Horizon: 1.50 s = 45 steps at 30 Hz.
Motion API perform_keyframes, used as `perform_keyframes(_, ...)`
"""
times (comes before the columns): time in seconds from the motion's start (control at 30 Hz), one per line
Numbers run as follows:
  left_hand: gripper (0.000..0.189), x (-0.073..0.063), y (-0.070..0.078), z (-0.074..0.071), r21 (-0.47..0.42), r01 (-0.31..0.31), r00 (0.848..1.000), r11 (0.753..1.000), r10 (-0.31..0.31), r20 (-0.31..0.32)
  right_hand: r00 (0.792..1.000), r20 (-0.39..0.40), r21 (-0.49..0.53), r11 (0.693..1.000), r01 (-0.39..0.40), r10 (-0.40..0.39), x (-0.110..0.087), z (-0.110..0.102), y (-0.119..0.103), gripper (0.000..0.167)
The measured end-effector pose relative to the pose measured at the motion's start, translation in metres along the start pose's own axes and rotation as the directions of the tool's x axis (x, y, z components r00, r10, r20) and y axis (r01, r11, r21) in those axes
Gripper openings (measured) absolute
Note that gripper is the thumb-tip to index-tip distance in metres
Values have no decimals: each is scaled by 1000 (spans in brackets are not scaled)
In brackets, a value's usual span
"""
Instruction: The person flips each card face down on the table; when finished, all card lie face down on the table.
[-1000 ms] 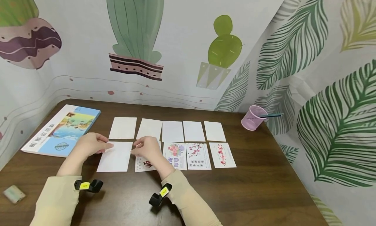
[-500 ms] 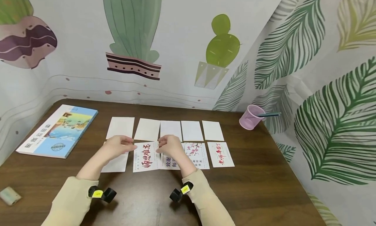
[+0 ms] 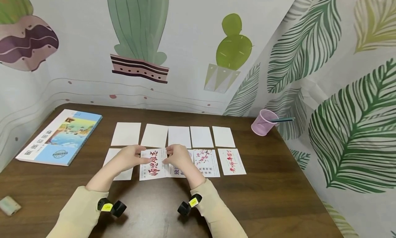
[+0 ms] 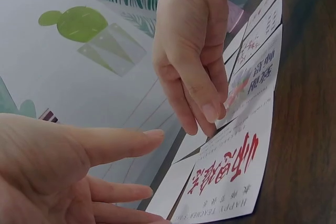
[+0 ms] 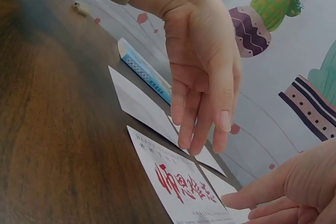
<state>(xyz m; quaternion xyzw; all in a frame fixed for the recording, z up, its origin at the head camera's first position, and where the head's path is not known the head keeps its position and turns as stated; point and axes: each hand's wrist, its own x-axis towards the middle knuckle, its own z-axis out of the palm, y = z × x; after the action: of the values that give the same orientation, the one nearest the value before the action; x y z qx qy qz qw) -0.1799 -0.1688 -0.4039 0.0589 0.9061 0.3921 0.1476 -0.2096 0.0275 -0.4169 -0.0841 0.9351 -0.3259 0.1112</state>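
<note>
Two rows of cards lie on the brown table. A white card with large red writing (image 3: 153,165) in the front row lies face up between both hands. My left hand (image 3: 129,158) is at its left edge, thumb over the card, fingers extended in the left wrist view. From the other side my right hand (image 3: 180,157) touches the card's right edge, covering part of a flower card (image 3: 177,172). Left of the red-lettered card is a blank white card (image 3: 124,175), partly behind the left hand. A blossom card (image 3: 206,159) and another red-lettered card (image 3: 231,162) lie further right.
Several blank cards (image 3: 126,134) form the back row. A blue-and-white book (image 3: 58,138) lies at the left, a pale small block (image 3: 10,206) nearer the front. A pink cup (image 3: 262,124) holding dark sticks stands at the back right, by the patterned wall cloth (image 3: 188,32).
Both hands have moved right from the blank card to the red-lettered card, which came out from under the right hand. Over the last half second the left hand moved slightly further right.
</note>
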Motion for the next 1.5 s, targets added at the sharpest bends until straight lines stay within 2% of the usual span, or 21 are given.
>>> perform_keyframes(0.4,64,1,-2,4,59,-32,999,998,30,34,1000,10,-29,999,13,-13,0,7,-3,52)
perform_keyframes(0.67,64,1,-2,3,48,-23,999,999,22,34,998,-36,95,994,47,-44,1,2,3,44)
perform_keyframes(0.8,65,1,-1,1,41,-24,999,999,22,39,998,-63,174,984,37,-26,5,2,5,42)
perform_keyframes(0.9,66,2,-1,0,42,-28,999,999,26,44,998,-61,277,961,-3,21,8,4,6,47)
perform_keyframes(0.97,66,2,-1,0,44,-29,999,999,27,46,998,-45,359,933,-28,47,10,6,6,52)
perform_keyframes(1.13,65,2,-3,-1,46,-29,998,998,27,53,995,72,525,846,-98,70,11,13,7,58)
perform_keyframes(1.2,66,2,-3,-1,41,-26,998,999,23,55,991,121,547,829,-118,61,11,17,8,57)
perform_keyframes(1.33,65,1,-3,-1,32,-21,998,999,19,56,984,172,552,823,-136,47,10,22,8,41)
perform_keyframes(1.43,65,1,-3,0,21,-16,998,1000,15,54,985,169,536,834,-129,44,9,23,8,27)
perform_keyframes(1.5,65,1,-3,-1,11,-9,999,1000,9,53,986,162,527,842,-117,36,7,23,8,23)
